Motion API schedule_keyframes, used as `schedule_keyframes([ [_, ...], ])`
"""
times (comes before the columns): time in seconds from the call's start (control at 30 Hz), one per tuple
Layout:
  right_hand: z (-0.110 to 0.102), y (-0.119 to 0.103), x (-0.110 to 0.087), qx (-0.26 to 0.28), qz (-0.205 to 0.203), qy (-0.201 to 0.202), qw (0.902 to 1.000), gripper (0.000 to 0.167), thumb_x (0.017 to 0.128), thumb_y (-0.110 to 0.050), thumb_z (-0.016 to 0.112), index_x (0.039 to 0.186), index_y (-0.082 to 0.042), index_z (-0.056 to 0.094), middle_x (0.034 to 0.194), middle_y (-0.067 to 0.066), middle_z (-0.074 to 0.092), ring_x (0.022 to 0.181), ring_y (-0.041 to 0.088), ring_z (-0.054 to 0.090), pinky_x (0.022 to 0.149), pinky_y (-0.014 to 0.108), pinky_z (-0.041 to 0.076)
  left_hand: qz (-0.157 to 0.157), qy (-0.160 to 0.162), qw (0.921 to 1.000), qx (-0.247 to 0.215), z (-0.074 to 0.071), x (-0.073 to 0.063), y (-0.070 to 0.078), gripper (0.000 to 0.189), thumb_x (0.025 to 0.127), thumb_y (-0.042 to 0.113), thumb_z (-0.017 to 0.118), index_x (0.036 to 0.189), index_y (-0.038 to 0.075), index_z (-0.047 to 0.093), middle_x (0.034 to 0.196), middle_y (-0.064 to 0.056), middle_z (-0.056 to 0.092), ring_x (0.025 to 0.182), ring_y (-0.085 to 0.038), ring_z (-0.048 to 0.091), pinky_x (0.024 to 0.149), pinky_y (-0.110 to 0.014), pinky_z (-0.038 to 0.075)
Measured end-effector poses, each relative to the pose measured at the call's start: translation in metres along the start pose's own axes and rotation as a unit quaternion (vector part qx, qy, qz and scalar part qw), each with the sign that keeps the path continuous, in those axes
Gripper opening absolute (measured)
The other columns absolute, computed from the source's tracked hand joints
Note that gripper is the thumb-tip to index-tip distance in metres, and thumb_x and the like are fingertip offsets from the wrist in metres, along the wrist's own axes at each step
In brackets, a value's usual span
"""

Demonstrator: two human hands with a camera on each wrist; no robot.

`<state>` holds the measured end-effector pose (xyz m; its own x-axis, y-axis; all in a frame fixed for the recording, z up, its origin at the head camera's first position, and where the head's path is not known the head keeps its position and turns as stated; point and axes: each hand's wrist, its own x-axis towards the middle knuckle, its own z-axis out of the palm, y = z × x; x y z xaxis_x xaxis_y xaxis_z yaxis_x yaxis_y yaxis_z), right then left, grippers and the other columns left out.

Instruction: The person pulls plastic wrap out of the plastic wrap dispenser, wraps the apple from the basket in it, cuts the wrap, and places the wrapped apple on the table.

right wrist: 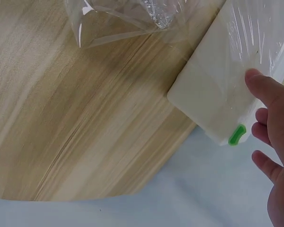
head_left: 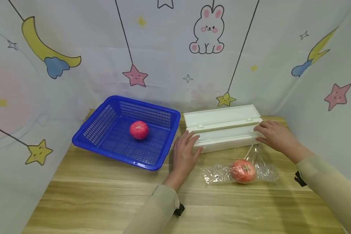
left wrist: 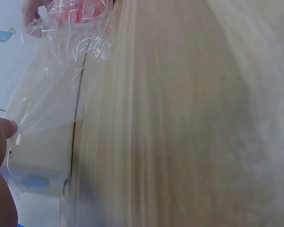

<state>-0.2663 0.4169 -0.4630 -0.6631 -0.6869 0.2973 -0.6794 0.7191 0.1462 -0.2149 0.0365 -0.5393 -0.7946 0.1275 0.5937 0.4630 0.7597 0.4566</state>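
Observation:
A white cling film box (head_left: pixel 226 130) lies on the table with its long lid raised at the back. My left hand (head_left: pixel 184 152) is at its left end, fingers spread, thumb near the front. At the right end is my right hand (head_left: pixel 276 136), its fingertips at the box's corner. In the right wrist view, the thumb (right wrist: pixel 260 85) reaches over the film-covered white box (right wrist: pixel 203 90). In front sits a red apple (head_left: pixel 243 171) with clear plastic film (head_left: pixel 217 174) spread to both sides. Film (left wrist: pixel 61 85) also stretches over the box in the left wrist view.
A blue plastic basket (head_left: pixel 125 156) stands left of the box, holding another red apple (head_left: pixel 138 130). A green piece (right wrist: pixel 237 135) marks the box's end. Patterned white cloth (head_left: pixel 169 39) hangs behind and beside the wooden table (head_left: pixel 105 195).

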Motion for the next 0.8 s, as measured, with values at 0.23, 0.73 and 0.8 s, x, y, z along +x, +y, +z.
schedule_keyframes([
  [0.23, 0.0014, -0.0025, -0.0010, 0.010, -0.013, 0.026, 0.9995, 0.036, 0.073, -0.004, 0.095, 0.100, -0.005, 0.072, 0.097, 0.013, 0.066, 0.091, 0.037, 0.067, 0.079, 0.056, 0.058, 0.028, 0.006, 0.9996, -0.007, 0.0012, 0.0024, 0.0049, 0.022, 0.092, 0.023, 0.084, 0.111, 0.017, 0.076, 0.137, -0.005, 0.069, 0.142, -0.028, 0.055, 0.118, -0.058, 0.041],
  [0.73, -0.0017, -0.0081, -0.0004, 0.015, -0.031, 0.034, 0.9988, 0.032, 0.077, 0.001, 0.089, 0.088, -0.009, 0.061, 0.090, 0.008, 0.060, 0.083, 0.030, 0.060, 0.072, 0.048, 0.054, 0.044, 0.027, 0.9984, -0.022, 0.0021, 0.0041, 0.0096, 0.014, 0.092, 0.016, 0.084, 0.091, 0.016, 0.070, 0.129, -0.005, 0.071, 0.138, -0.028, 0.060, 0.123, -0.053, 0.038],
  [0.8, -0.0020, -0.0088, -0.0008, 0.018, -0.030, 0.039, 0.9986, 0.032, 0.076, 0.002, 0.089, 0.087, -0.008, 0.061, 0.089, 0.008, 0.060, 0.083, 0.031, 0.060, 0.072, 0.049, 0.054, 0.044, 0.025, 0.9984, -0.025, 0.0012, 0.0034, 0.0098, 0.014, 0.092, 0.016, 0.084, 0.091, 0.016, 0.070, 0.129, -0.005, 0.071, 0.138, -0.027, 0.060, 0.123, -0.053, 0.037],
])
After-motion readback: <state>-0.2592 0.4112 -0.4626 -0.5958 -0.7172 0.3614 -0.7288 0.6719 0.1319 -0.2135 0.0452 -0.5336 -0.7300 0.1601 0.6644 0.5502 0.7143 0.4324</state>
